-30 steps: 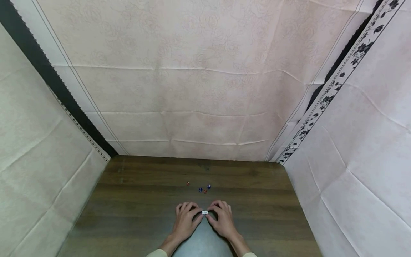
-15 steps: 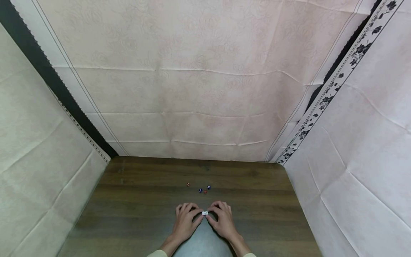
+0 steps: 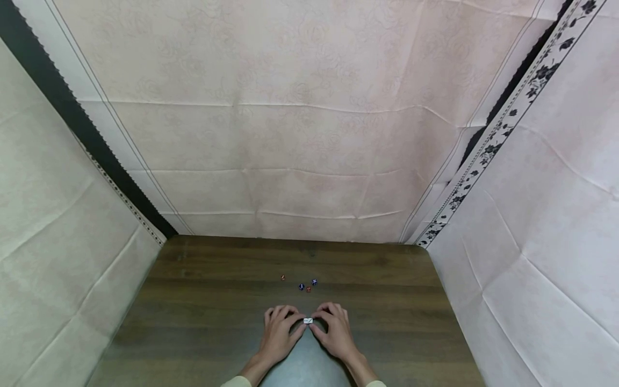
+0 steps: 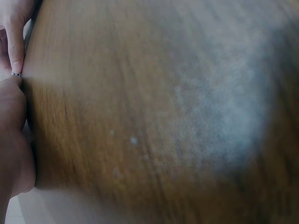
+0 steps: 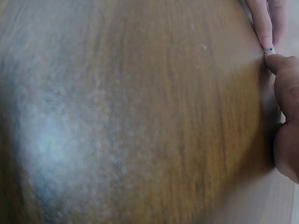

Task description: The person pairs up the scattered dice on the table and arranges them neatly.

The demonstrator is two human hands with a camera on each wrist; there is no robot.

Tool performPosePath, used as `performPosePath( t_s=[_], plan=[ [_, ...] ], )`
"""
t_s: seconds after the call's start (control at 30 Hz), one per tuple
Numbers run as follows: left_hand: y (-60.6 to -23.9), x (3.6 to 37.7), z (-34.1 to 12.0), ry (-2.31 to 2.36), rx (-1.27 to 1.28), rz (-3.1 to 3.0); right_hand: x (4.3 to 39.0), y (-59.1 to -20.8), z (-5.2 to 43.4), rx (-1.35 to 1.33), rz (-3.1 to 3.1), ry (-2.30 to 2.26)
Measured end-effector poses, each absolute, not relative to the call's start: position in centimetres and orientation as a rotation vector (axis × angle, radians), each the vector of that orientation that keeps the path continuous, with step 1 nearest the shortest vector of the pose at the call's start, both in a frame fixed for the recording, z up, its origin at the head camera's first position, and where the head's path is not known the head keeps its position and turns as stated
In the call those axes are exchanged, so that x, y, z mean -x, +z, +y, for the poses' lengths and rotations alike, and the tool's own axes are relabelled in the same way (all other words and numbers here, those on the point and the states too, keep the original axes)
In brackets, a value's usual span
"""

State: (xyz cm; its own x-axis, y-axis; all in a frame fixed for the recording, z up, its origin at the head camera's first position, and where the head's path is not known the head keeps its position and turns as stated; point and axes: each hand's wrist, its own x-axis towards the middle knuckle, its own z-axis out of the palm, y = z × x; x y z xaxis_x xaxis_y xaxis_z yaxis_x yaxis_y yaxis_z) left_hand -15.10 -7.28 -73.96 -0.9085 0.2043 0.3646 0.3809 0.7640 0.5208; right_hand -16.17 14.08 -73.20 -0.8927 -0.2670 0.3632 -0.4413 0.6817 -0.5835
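Two small white dice with dark pips sit side by side near the front of the wooden table. My left hand holds them at the left end with thumb and index finger. At the right end, the thumb and index finger of my right hand do the same. Fingertips partly hide the dice. In the left wrist view only a bit of a white die shows by the fingertips; the right wrist view likewise shows a sliver of white die.
Beyond the hands lie two blue dice, one on the left and one on the right, plus two reddish dice, a near one and a far-left one. Pale cloth hangs behind the table and along both sides.
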Motion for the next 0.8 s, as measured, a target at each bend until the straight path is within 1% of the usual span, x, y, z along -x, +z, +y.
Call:
performPosePath(
  t_s=[0.47, 0.63, 0.8],
  plan=[
    [-73.7, 15.0, -7.3, -0.876, 0.464, -2.677, 16.2, -73.4, 14.2, -0.602, -2.589, 0.984],
    [-73.7, 15.0, -7.3, -0.880, 0.465, -2.683, 16.2, -72.8, 14.3, -0.602, -2.595, 1.051],
    [-73.8, 15.1, -7.3, -0.864, 0.453, -2.701, 16.1, -72.1, 14.3, -0.543, -2.619, 1.167]
  ],
)
